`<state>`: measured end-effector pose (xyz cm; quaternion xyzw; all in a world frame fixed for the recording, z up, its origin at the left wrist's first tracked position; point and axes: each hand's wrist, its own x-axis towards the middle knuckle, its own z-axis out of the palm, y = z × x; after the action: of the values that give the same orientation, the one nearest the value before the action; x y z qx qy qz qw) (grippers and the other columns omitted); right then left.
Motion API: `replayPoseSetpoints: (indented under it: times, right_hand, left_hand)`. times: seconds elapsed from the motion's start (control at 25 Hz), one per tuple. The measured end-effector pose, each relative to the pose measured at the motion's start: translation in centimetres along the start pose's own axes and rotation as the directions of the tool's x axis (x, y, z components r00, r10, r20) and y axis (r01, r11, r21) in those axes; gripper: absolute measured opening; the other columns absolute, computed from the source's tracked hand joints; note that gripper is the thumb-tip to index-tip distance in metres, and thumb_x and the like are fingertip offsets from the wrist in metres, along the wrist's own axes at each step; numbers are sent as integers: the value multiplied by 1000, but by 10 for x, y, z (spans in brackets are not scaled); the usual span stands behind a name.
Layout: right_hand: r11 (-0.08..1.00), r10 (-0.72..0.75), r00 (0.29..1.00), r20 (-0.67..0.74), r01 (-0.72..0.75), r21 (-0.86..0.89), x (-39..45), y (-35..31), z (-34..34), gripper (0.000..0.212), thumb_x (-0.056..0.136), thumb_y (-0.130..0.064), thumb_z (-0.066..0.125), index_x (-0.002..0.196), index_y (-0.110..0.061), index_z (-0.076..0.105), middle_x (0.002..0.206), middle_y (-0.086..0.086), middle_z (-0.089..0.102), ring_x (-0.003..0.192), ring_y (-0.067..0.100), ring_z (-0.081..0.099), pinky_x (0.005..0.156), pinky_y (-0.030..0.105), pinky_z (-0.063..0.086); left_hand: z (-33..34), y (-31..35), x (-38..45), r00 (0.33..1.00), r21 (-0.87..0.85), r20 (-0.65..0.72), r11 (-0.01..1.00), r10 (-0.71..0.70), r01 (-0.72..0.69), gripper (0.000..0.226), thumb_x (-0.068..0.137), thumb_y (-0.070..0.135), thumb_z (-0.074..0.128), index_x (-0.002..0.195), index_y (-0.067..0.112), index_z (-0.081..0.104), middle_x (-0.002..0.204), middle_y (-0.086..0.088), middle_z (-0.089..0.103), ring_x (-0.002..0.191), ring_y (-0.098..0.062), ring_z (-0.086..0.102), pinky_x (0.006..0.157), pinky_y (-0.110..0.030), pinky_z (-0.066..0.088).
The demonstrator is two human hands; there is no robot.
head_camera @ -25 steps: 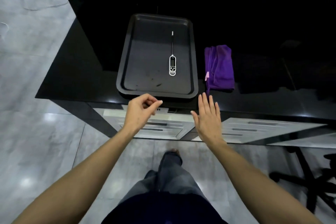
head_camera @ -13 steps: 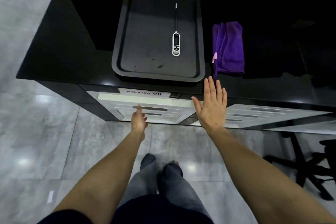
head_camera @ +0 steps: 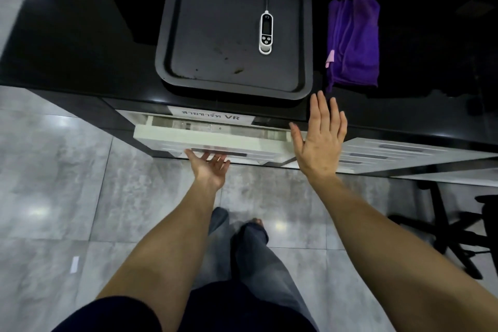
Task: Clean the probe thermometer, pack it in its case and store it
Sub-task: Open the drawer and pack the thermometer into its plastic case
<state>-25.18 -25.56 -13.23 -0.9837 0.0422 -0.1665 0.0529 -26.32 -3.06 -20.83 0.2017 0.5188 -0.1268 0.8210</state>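
Glossy black counter (head_camera: pixel 80 43), dark rounded tray (head_camera: pixel 172 35), slim white thermometer (head_camera: pixel 266 32), purple cloth (head_camera: pixel 353 43).

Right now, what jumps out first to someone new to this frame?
The white probe thermometer lying in the dark rectangular metal tray on the black counter, with a folded purple cloth to its right. Below, the left hand hooks under a white drawer, which stands slightly open, while the right hand hovers flat and empty.
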Motion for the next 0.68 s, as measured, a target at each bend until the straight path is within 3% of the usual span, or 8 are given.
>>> replayPoseSetpoints:
  times: [0.32, 0.4, 0.44, 0.48, 0.56, 0.6, 0.64, 0.68]
  right_hand:
    - [999, 12, 1000, 23, -13, 51, -11, -12, -4, 67, 101, -51, 40, 155, -12, 28, 161, 6, 32, 150, 28, 23, 122, 46, 12]
    - [999, 4, 1000, 30, -5, 46, -8, -10, -4, 67, 101, -52, 39, 155, -13, 27, 162, 5, 31, 151, 28, 22, 123, 46, 11]
    - [999, 11, 999, 36, -13, 43, -6, -7, -3, 67, 101, -52, 38, 155, -13, 27, 162, 5, 31, 151, 28, 22, 123, 46, 11]
    - [999, 13, 999, 35, -15, 37, -5, -7, -2, 67, 101, -52, 37, 155, -13, 26, 162, 5, 31, 151, 28, 21, 123, 46, 10]
    - [999, 6, 1000, 20, -7, 39, -5, -8, -2, 67, 101, -52, 38, 155, -13, 27, 161, 5, 32, 150, 28, 22, 123, 45, 9]
    - [999, 7, 1000, 18, -8, 43, -7, -7, -1, 67, 101, -51, 39, 155, -13, 27, 161, 5, 32, 150, 28, 23, 122, 44, 9]
    - [999, 9, 1000, 12, -9, 44, -7, -7, 0, 67, 101, -51, 39, 155, -14, 28, 161, 5, 33, 150, 28, 23, 122, 44, 9]
    - [999, 10, 1000, 4, -10, 44, -5, -7, 1, 67, 101, -51, 39, 155, -14, 28, 161, 5, 33, 150, 28, 23, 122, 44, 8]
  left_hand:
    - [-94, -22, -49, 992, -4, -127, 1000, -26, 26, 75, 92, 68, 27, 129, 6, 46, 126, -22, 55, 119, -37, 54, 111, -50, 35]
    - [-93, -25, -51, 969, 86, -225, 993, 97, -79, 64, 95, 62, 32, 126, 7, 45, 117, -18, 56, 111, -33, 55, 104, -45, 42]
    - [-90, -24, -53, 919, 174, -309, 965, 243, -197, 54, 97, 54, 37, 125, 8, 45, 115, -15, 55, 108, -30, 55, 98, -40, 44]
    - [-87, -19, -55, 805, 281, -402, 895, 437, -346, 45, 99, 44, 44, 125, 7, 44, 116, -12, 54, 107, -27, 53, 94, -36, 44]
    - [-87, 3, -59, 444, 553, -401, 598, 801, -580, 43, 94, 23, 59, 132, 9, 45, 131, -11, 51, 119, -24, 50, 98, -33, 43]
    - [-89, 16, -60, 307, 659, -268, 407, 913, -632, 48, 90, 16, 64, 135, 15, 45, 140, -10, 46, 127, -22, 46, 102, -32, 43]
    - [-88, 28, -58, 256, 700, -87, 242, 963, -672, 54, 87, 12, 66, 135, 25, 46, 145, -8, 42, 131, -17, 42, 104, -31, 44]
    - [-84, 38, -54, 267, 726, 136, 87, 954, -682, 56, 85, 11, 67, 133, 33, 48, 147, -4, 40, 133, -12, 39, 105, -31, 44]
